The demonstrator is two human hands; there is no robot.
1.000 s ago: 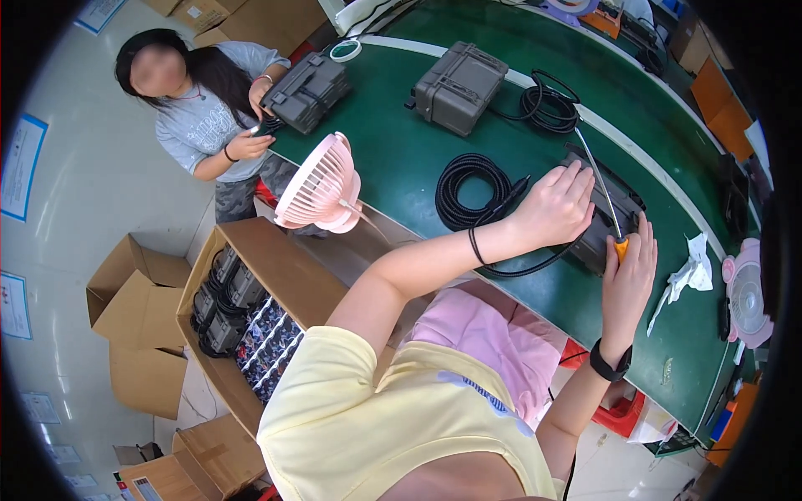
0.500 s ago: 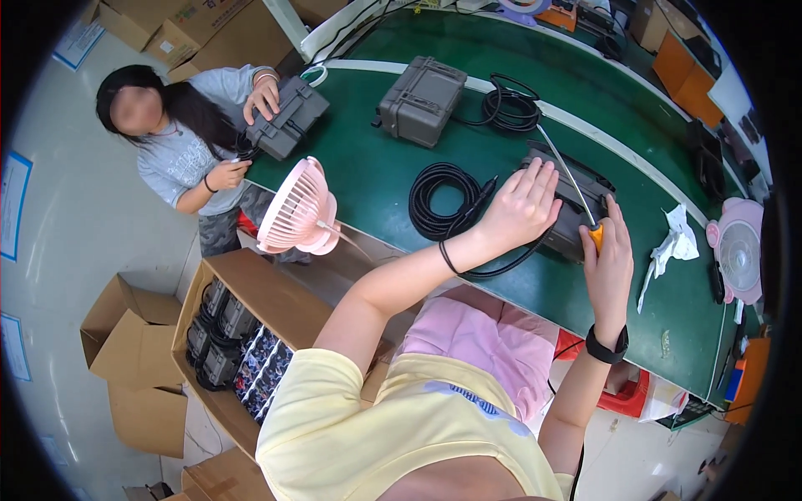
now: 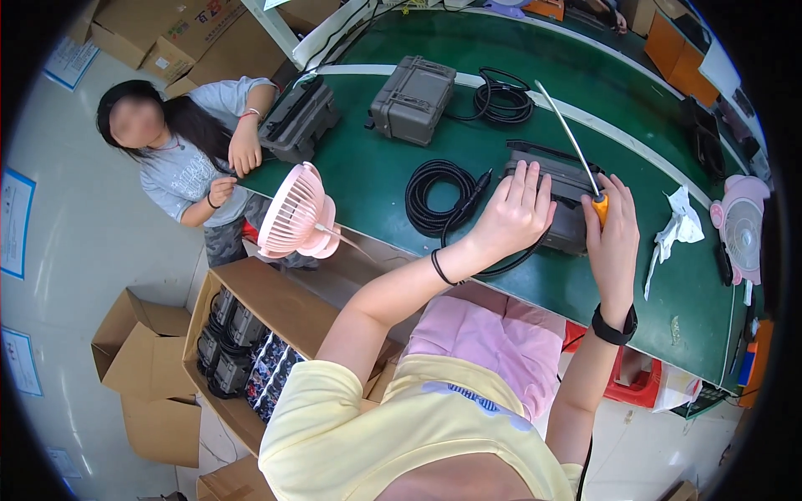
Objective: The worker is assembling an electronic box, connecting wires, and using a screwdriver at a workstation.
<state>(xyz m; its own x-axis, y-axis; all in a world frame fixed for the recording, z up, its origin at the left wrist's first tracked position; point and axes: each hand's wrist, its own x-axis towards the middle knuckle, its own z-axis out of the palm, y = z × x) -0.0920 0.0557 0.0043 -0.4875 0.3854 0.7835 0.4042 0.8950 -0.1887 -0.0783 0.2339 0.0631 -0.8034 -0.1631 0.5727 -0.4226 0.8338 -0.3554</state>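
Observation:
A grey hard plastic case (image 3: 567, 227) lies on the green table in front of me, partly hidden by both hands. My left hand (image 3: 520, 209) rests on its left side, fingers stretched out and close together. With fingers closed on its orange handle, my right hand (image 3: 616, 242) holds a screwdriver (image 3: 571, 136) by the case's right side. The long shaft slants up to the far left, its tip in the air. Left of the case sits a coiled black cable (image 3: 428, 219); a black lead runs from the coil under my left wrist toward the case.
Farther back stand another grey case (image 3: 411, 104) and a coiled cable (image 3: 503, 100). A co-worker (image 3: 192, 159) sits left beside a third case (image 3: 298, 123). A pink fan (image 3: 292, 213) juts at the table's edge. White tissue (image 3: 678, 224) and a second fan (image 3: 743, 225) lie right.
The co-worker's hand has come off the top of the third case, which now stands turned differently. My hands keep their places on my case; the screwdriver's tip has swung farther away from me.

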